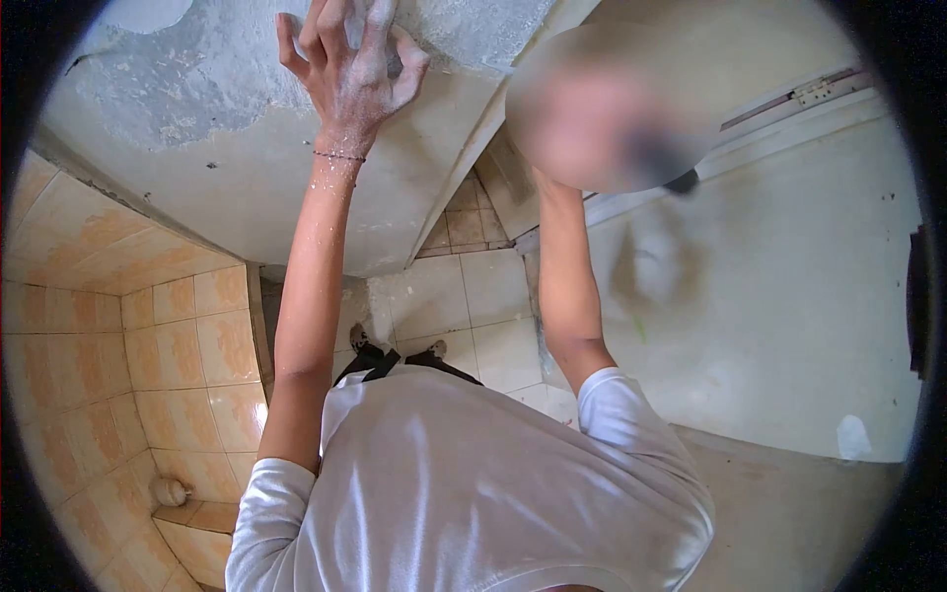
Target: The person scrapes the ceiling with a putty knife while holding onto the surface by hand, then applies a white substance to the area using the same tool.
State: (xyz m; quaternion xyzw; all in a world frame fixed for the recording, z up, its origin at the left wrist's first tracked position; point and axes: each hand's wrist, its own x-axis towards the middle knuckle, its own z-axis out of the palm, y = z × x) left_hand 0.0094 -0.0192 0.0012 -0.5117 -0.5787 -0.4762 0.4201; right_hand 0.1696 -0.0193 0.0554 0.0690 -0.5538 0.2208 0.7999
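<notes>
My left hand (pixel 353 79) is against the wall (pixel 197 99), its fingers spread. Pale dust coats the hand and flecks the forearm, and a thin dark bracelet (pixel 339 155) circles the wrist. On that wall, rough grey patches show where the surface coat is gone. My right hand (pixel 590 123) is raised at the upper right, but a round blur covers it. A dark shape (pixel 681 182) pokes out at the blur's lower edge; I cannot make out what it is or whether the hand holds it.
Orange-patterned tiles (pixel 168 360) line the wall and ledge at left, with a small round pale object (pixel 172 492) in the corner. Light floor tiles (pixel 424 296) lie below, around my feet. At right stands a pale, smudged wall-like surface (pixel 769 306) with a metal fitting (pixel 817 91) near its top.
</notes>
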